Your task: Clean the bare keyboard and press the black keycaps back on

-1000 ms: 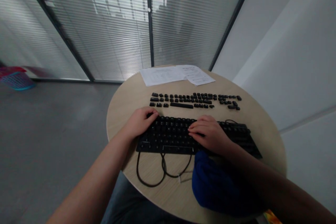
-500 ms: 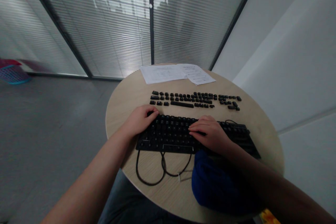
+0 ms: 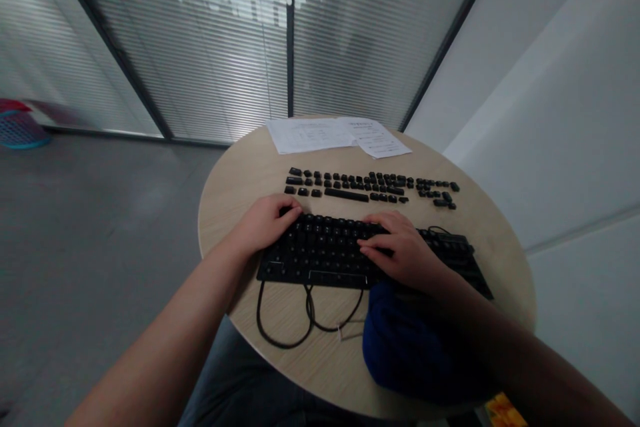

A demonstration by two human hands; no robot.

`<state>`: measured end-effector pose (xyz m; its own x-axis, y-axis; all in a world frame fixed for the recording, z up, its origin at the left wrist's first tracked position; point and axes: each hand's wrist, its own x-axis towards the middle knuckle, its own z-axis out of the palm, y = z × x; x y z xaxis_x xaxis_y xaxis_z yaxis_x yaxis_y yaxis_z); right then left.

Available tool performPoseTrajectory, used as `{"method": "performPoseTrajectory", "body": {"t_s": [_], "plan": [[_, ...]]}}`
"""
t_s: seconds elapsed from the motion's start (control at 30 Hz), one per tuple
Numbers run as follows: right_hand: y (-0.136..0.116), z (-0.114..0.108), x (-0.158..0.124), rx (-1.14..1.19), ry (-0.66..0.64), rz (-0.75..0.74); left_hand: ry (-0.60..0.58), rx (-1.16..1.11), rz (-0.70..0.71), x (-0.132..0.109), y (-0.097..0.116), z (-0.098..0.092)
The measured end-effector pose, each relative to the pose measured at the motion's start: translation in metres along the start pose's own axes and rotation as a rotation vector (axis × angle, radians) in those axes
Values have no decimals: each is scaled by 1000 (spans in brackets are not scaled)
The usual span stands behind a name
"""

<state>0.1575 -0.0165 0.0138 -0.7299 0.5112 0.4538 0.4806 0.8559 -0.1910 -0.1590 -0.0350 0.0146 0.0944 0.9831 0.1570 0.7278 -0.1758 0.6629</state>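
A black keyboard [image 3: 320,255] lies on the round wooden table, its lower rows bare of keycaps and its upper rows fitted. My left hand [image 3: 273,219] is closed on the upper left corner, thumb laid along the top. Over the middle of the keyboard is my right hand [image 3: 397,247]. Its thumb and index fingertips come close together on the keys, while another finger stretches toward the upper row. Anything between those fingertips is too small or hidden to make out. Behind the keyboard lie rows of loose black keycaps [image 3: 353,181], with a long spacebar [image 3: 346,195] among them.
Printed papers [image 3: 320,135] lie at the table's [image 3: 235,177] far edge. A black cable [image 3: 280,345] loops in front of the keyboard, beside a dark blue cloth bundle [image 3: 400,347] under my right forearm. A basket [image 3: 23,130] stands on the floor at left.
A finger of my right hand has lifted away from the others and reaches toward the upper key row. My left hand keeps its place on the keyboard corner. The view has shifted slightly.
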Motion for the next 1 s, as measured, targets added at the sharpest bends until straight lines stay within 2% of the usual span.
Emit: {"method": "performPoseTrajectory", "body": {"t_s": [0.1, 0.17, 0.27, 0.37, 0.43, 0.5, 0.67, 0.77, 0.9, 1.0], "plan": [[3, 1, -3, 21, -49, 7, -1, 14, -4, 0, 0, 0], [7, 1, -5, 40, -38, 0, -5, 12, -7, 0, 1, 0], [15, -3, -6, 72, 87, 24, -8, 7, -8, 0, 1, -1], [26, -15, -4, 54, 253, 115, -8, 5, 7, 1, 0, -2], [31, -21, -4, 25, 303, 134, -6, 1, 15, 1, -1, -3], [34, -25, -4, -1, 277, 102, -5, -3, 18, 2, -3, -3], [27, -26, -2, -47, 23, -13, 11, -18, 32, 1, -4, -4], [35, -30, 11, -134, -42, -26, 19, -24, 38, 1, -3, -4], [81, -37, 52, -208, -76, 50, 25, -26, 51, 2, -3, -4], [128, -34, 87, -212, -90, 247, 26, -25, 55, 3, -5, -3]]}}
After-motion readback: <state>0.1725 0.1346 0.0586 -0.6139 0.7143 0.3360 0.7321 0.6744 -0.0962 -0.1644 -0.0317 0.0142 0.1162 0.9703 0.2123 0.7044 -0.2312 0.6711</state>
